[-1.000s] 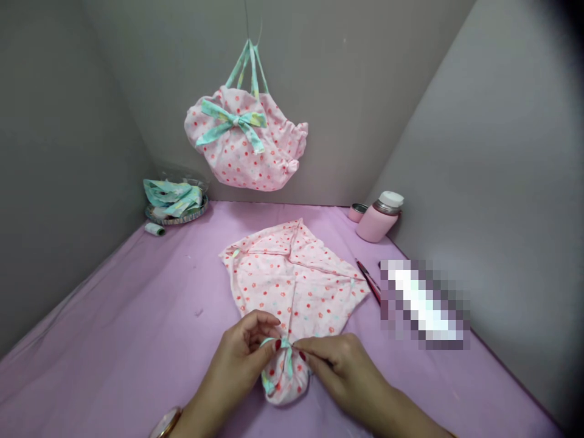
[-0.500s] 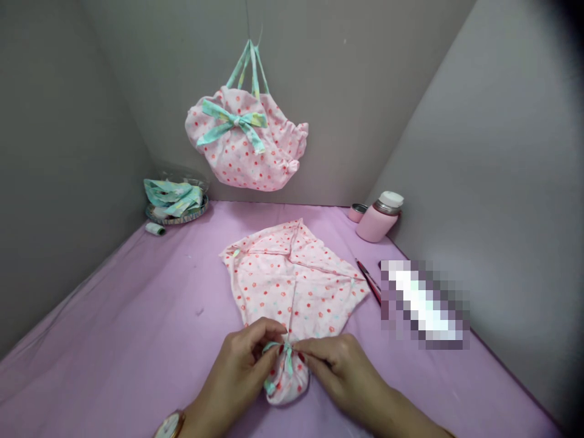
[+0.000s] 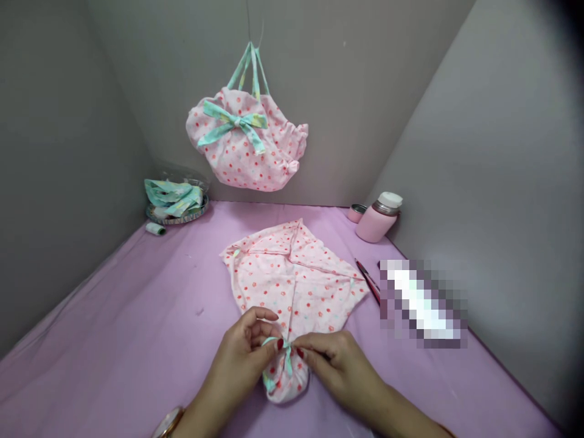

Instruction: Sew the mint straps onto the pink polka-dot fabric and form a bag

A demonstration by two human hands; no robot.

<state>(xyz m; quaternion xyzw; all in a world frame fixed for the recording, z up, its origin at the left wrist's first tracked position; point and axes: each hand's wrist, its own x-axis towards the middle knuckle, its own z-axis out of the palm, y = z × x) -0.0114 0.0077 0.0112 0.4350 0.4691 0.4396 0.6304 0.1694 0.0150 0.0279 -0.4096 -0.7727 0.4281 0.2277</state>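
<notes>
A pink dotted cloth [image 3: 296,274] lies folded flat on the purple table cover [image 3: 114,340]. Its near corner is gathered into a small round bunch [image 3: 285,383], bound with a mint-green ribbon [image 3: 285,353]. My left hand [image 3: 241,359] pinches the ribbon's left end at the knot. My right hand [image 3: 337,365] pinches the ribbon from the right side, fingertips meeting the left hand's over the bunch. Both wrists rest low near the front edge, and a watch shows on the left one.
A finished pink dotted bag [image 3: 246,143] with a green bow hangs on the back wall. A dish of green ribbons [image 3: 176,201] and a thread spool [image 3: 155,229] sit back left. A pink flask [image 3: 378,218], its cap [image 3: 356,213], a red tool [image 3: 368,281] and a blurred item [image 3: 422,304] lie right.
My fingers have shifted slightly on the ribbon, the left fingers curling in and out at the knot. The cloth and everything else stay put.
</notes>
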